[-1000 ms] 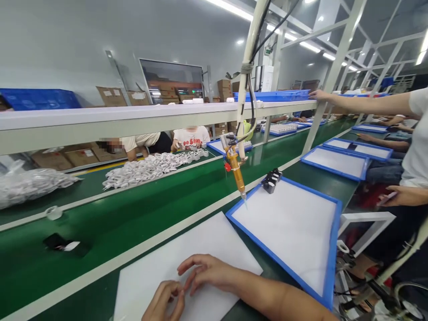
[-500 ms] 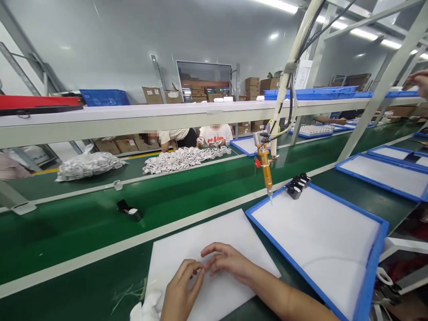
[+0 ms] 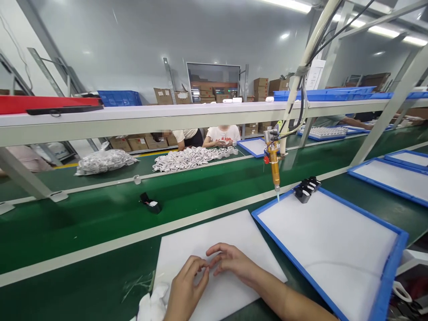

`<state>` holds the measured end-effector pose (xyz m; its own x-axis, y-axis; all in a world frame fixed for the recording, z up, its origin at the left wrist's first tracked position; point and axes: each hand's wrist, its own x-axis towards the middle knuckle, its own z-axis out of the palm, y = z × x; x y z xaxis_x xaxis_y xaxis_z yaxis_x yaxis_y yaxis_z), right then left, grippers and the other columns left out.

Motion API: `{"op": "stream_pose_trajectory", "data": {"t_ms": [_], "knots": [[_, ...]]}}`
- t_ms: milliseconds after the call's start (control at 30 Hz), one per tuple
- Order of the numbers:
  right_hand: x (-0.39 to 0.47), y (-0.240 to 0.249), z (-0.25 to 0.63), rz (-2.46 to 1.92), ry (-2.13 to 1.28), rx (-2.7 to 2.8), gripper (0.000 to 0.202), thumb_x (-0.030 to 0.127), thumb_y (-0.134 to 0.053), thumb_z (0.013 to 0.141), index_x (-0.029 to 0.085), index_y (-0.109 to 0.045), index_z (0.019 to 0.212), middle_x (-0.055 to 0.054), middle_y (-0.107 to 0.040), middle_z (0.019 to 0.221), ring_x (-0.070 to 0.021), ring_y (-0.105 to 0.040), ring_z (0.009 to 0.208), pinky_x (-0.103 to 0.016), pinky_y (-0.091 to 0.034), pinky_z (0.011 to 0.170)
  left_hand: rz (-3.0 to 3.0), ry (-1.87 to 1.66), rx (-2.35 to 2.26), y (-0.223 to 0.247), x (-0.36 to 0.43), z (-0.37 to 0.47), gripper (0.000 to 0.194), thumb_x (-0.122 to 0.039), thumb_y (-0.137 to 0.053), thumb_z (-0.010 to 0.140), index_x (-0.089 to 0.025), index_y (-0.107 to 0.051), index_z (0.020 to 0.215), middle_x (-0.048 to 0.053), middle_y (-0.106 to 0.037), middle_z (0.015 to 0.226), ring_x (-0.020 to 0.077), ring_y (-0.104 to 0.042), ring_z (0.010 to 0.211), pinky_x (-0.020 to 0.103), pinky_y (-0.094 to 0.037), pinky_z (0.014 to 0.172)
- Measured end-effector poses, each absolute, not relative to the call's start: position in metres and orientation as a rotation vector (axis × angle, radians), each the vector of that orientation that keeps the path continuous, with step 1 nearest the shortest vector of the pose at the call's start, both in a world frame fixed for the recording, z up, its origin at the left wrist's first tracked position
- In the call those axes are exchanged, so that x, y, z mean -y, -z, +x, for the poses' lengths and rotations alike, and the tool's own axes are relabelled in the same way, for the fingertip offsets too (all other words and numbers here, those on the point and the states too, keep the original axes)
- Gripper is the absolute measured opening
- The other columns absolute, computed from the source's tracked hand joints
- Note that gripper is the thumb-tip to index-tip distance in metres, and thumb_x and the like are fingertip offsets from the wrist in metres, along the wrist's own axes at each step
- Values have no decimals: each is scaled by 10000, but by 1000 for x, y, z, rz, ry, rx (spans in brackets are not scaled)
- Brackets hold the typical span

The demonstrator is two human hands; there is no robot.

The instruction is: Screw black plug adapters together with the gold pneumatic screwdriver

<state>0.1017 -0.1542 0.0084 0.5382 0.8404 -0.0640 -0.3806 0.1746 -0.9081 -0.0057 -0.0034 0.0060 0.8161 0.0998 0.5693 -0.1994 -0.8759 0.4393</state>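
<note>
Green bench (image 3: 73, 292) edged the belt (image 3: 194, 194) before a grey wall (image 3: 133, 40); on it lay the board (image 3: 222, 231), far edge parallel to the belt, long axis unclear. Above, right grip (image 3: 236, 264) curved half-open, left grip (image 3: 186, 285) curled tighter; whether either held anything, I couldn't tell.

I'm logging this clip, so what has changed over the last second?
The view has turned left, shifting the scene rightward: the red item on the shelf came in; the nearest co-worker at right went out. No grasp or release shows. The left hand and right hand stay over the white board.
</note>
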Motion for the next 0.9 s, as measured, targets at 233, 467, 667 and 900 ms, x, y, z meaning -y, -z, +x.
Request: {"op": "stream_pose_trajectory", "data": {"t_ms": [233,467,667,900], "knots": [[156,-13,99,-1088,-912,543,424,161,-725,569,187,-692,991,-55,-648,1002,-235,-590,1010,-349,-490,812,2516,-818,8,-3,1,-6,164,-308,-469,918,-234,-598,849,6,-626,792,137,-625,644,217,-496,565],[159,-14,99,-1104,-930,561,442,157,-719,588,190,-691,1028,-52,-653,990,-217,-596,1002,-336,-471,825,2464,-725,-7,-1,1,-5,163,-302,-465,907,-227,-583,825,8,-607,777,142,-618,640,227,-501,580],[157,-13,100,-1074,-962,538,444,140,-665,588,173,-688,1030,-44,-680,876,-210,-621,932,-341,-475,826,2420,-665,20,-4,3,-6,130,-257,-475,895,-221,-566,810,6,-595,772,140,-609,642,231,-508,604],[157,-10,101,-1074,-1004,443,399,164,-621,581,156,-692,973,-44,-659,926,-184,-631,810,-276,-471,679,2403,-611,125,-2,6,-7,111,-149,-475,863,-219,-549,820,-6,-575,776,121,-596,669,208,-503,624]]}}
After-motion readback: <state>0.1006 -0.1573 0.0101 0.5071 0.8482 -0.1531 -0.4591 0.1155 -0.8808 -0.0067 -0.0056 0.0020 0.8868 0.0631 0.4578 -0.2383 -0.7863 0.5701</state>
